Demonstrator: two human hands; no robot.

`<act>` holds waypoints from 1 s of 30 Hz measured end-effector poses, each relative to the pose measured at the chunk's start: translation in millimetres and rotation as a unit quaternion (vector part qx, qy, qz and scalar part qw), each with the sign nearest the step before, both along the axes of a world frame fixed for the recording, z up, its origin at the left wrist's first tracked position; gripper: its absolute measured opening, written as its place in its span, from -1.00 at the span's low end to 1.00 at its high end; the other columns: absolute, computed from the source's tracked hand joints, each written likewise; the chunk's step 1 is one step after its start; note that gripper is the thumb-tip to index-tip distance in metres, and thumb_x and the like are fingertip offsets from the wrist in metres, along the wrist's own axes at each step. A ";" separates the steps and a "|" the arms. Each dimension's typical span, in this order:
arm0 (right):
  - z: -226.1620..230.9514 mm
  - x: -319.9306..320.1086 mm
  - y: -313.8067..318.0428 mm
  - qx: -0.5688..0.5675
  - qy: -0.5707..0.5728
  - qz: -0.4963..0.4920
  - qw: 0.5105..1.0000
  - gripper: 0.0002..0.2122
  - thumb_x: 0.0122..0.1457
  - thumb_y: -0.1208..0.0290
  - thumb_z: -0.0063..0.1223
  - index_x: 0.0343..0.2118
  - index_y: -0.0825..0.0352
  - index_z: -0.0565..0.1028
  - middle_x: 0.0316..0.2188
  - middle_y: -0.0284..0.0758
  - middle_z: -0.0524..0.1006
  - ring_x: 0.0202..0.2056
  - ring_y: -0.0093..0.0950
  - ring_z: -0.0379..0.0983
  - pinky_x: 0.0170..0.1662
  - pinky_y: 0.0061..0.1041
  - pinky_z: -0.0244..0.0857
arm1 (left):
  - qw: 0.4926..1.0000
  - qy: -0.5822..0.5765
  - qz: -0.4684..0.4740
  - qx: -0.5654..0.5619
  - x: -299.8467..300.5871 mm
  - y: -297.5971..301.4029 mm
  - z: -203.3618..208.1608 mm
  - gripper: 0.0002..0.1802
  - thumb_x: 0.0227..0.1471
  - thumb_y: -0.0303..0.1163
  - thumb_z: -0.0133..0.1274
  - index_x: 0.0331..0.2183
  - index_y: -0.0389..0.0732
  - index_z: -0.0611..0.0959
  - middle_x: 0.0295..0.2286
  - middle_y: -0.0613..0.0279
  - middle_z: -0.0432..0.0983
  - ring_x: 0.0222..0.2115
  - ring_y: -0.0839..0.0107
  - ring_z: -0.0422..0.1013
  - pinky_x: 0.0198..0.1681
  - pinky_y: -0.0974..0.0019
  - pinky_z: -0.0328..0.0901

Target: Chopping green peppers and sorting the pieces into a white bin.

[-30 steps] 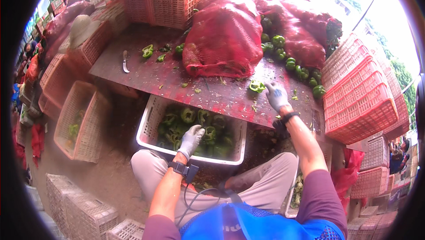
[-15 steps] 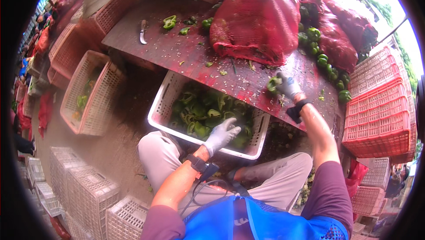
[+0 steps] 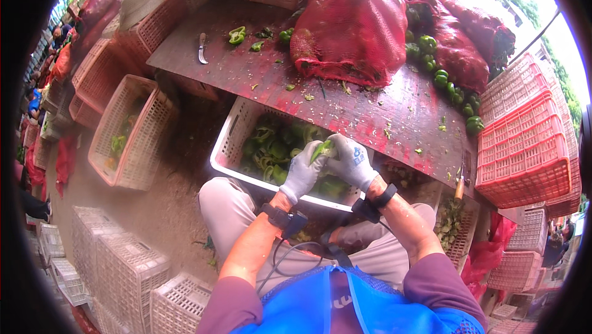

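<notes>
Both my hands, in pale work gloves, meet over the near edge of a white plastic crate [image 3: 223,149]. Between them is a piece of green bell pepper [image 3: 322,149]. My left hand [image 3: 301,174] has its fingers closed on one side of the piece, and my right hand [image 3: 351,162] grips the other side. Below them, the crate is filled with cut green bell peppers [image 3: 266,149]; my hands hide part of these.
A red mesh sack [image 3: 351,32] stands on the table [image 3: 246,75]. Whole green peppers [image 3: 448,87] lie to its right. A curved knife [image 3: 202,49] lies far left; a wooden-handled knife [image 3: 459,187] is at the right edge. Red crates [image 3: 524,155] are stacked at right.
My right hand has come from the tabletop, with green pepper in it, down to my left hand over the crate. My left hand has gone from spread fingers to gripping the piece.
</notes>
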State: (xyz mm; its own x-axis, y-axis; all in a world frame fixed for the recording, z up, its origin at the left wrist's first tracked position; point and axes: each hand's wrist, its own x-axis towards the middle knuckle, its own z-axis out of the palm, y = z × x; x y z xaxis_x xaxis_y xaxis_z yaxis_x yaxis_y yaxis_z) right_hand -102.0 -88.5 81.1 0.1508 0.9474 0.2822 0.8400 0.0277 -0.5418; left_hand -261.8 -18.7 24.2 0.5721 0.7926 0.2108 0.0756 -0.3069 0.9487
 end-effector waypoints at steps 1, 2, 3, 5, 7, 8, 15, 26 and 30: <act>8.9 -0.9 -2.8 -0.046 0.037 0.003 0.998 -0.66 0.03 0.34 0.25 -0.12 0.31 0.47 -0.30 -0.10 0.62 -0.25 -0.07 0.59 -0.19 -0.19 0.46 | 1.000 0.001 -0.019 -0.008 -3.3 -0.2 3.8 -0.59 0.28 -0.13 0.11 -0.01 -0.23 0.54 -0.25 -0.02 0.57 -0.24 0.20 0.54 -0.15 0.20 0.41; 18.3 -2.3 -4.3 -0.092 0.074 0.006 0.993 -0.70 0.03 0.36 0.23 -0.17 0.33 0.48 -0.31 -0.09 0.61 -0.27 -0.06 0.59 -0.20 -0.21 0.46 | 1.000 0.002 -0.028 -0.012 -6.0 -0.1 7.5 -0.61 0.28 -0.16 0.11 -0.02 -0.24 0.54 -0.27 0.00 0.56 -0.28 0.23 0.52 -0.16 0.23 0.40; 23.9 -2.2 -6.2 -0.092 0.074 0.004 0.993 -0.70 0.03 0.36 0.23 -0.17 0.33 0.48 -0.31 -0.09 0.61 -0.27 -0.06 0.59 -0.20 -0.21 0.46 | 0.999 0.002 -0.040 -0.017 -7.5 -0.9 11.2 -0.63 0.29 -0.20 0.11 -0.03 -0.25 0.54 -0.28 0.03 0.55 -0.31 0.26 0.50 -0.17 0.26 0.40; 31.1 -0.3 -8.3 -0.175 0.172 -0.007 0.969 -0.72 0.04 0.40 0.23 -0.19 0.38 0.51 -0.35 -0.18 0.62 -0.32 -0.26 0.62 -0.21 -0.34 0.46 | 0.997 -0.011 -0.063 -0.037 -8.5 -1.2 15.2 -0.70 0.28 -0.28 0.09 -0.05 -0.26 0.54 -0.30 0.05 0.54 -0.32 0.27 0.49 -0.17 0.28 0.39; 25.2 2.7 -11.1 -0.161 0.244 -0.003 0.956 -0.70 0.05 0.40 0.25 -0.16 0.38 0.51 -0.34 -0.24 0.62 -0.31 -0.39 0.60 -0.20 -0.39 0.46 | 0.998 -0.029 -0.058 -0.013 -7.6 -2.4 16.0 -0.75 0.25 -0.39 0.07 -0.07 -0.27 0.55 -0.31 0.06 0.53 -0.32 0.29 0.49 -0.17 0.30 0.38; 19.7 4.3 -10.8 -0.154 0.279 -0.001 0.948 -0.69 0.05 0.40 0.27 -0.15 0.39 0.52 -0.34 -0.28 0.62 -0.30 -0.46 0.59 -0.20 -0.42 0.45 | 0.998 -0.037 -0.051 0.002 -6.7 -2.3 16.5 -0.76 0.23 -0.43 0.06 -0.08 -0.28 0.55 -0.31 0.06 0.53 -0.32 0.29 0.49 -0.17 0.30 0.38; 36.4 -14.9 -15.4 -0.146 0.228 -0.009 0.963 -0.66 0.11 0.28 0.29 -0.10 0.33 0.54 -0.34 -0.19 0.64 -0.31 -0.38 0.64 -0.20 -0.39 0.47 | 0.998 -0.032 -0.049 0.026 -19.3 9.8 10.8 -0.71 0.05 -0.59 0.03 -0.13 -0.30 0.57 -0.28 -0.03 0.55 -0.24 0.10 0.53 -0.14 0.24 0.40; -26.2 -33.0 -4.9 -0.072 0.291 -0.133 0.945 -0.65 0.21 0.18 0.16 -0.09 0.38 0.54 -0.33 0.00 0.63 -0.25 -0.14 0.64 -0.21 -0.25 0.45 | 0.996 0.035 0.027 0.073 -5.1 11.0 -9.8 -0.66 -0.03 -0.62 0.04 -0.13 -0.29 0.60 -0.21 -0.14 0.58 -0.14 -0.13 0.51 -0.05 0.05 0.42; -81.5 -41.2 20.3 -0.009 0.364 -0.199 0.910 -0.65 0.21 0.18 0.15 -0.10 0.37 0.57 -0.26 -0.01 0.65 -0.23 -0.18 0.64 -0.19 -0.31 0.45 | 0.992 0.059 0.079 0.077 5.7 18.8 -30.4 -0.68 -0.02 -0.60 0.07 -0.15 -0.26 0.61 -0.21 -0.11 0.59 -0.14 -0.12 0.50 -0.07 0.01 0.42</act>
